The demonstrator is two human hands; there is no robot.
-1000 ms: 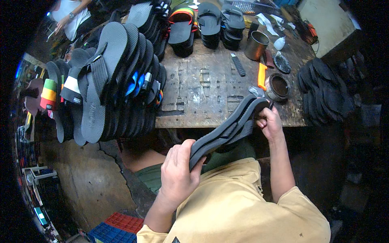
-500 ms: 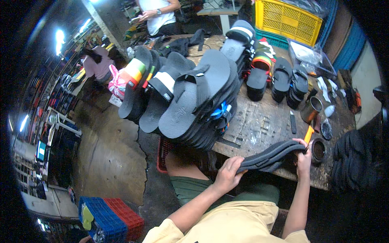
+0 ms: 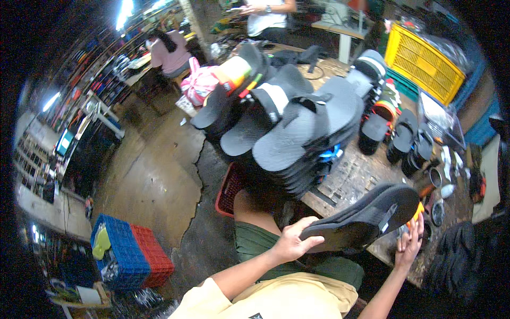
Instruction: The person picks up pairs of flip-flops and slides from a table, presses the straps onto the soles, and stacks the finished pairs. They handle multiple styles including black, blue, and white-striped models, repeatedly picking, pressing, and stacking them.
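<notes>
A stack of black sandals [image 3: 366, 215] is held flat over my lap, at the near edge of the wooden workbench [image 3: 357, 178]. My left hand [image 3: 291, 242] grips the stack's heel end from below, thumb on top. At the toe end, my right hand [image 3: 410, 245] is against the stack's underside with its fingers spread. Just beyond my hands, a large leaning row of black and grey sandals [image 3: 295, 135] covers the bench's left part.
More sandal piles [image 3: 399, 135] and metal tins [image 3: 436, 178] sit on the bench's right side. A yellow crate [image 3: 422, 61] stands behind it. Blue [image 3: 119, 252] and red [image 3: 154, 258] crates rest on the concrete floor at left. Two people [image 3: 170, 50] work farther back.
The view has swung left and up, revealing more floor and the workshop. The sandal stack has stayed in both hands and now lies flatter, lower right in the picture.
</notes>
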